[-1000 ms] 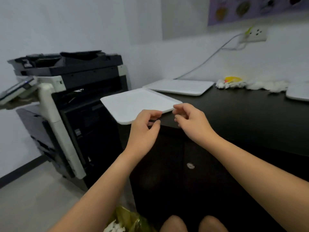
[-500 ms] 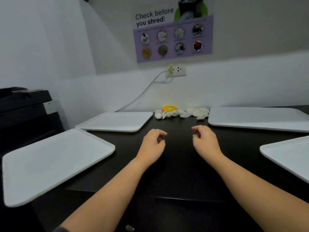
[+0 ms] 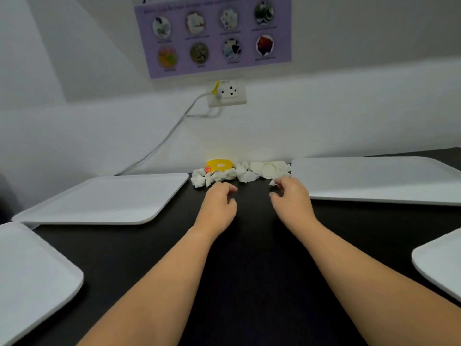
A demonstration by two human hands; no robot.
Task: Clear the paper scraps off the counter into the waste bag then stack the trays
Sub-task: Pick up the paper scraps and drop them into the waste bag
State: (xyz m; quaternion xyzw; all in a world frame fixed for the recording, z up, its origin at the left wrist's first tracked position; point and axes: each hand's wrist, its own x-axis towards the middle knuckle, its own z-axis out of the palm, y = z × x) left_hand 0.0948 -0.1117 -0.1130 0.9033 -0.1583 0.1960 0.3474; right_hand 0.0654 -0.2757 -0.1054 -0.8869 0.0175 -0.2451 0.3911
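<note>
I have both hands out over the black counter [image 3: 249, 245], reaching toward the far wall. My left hand [image 3: 217, 208] and right hand [image 3: 291, 203] hang with fingers loosely curled, holding nothing, just short of the heap of crumpled white paper scraps [image 3: 224, 175]. That heap sits against the wall between 2 far flat white plastic trays, with a yellow scrap [image 3: 219, 164] on top. I judge the clearing unfinished: scraps are on the counter and the waste bag is out of view. Stacking has not started either: the far-left tray [image 3: 107, 198], far-right tray [image 3: 374, 179], near-left tray [image 3: 32, 278] and near-right tray [image 3: 441, 263] lie apart, 4 in all.
</note>
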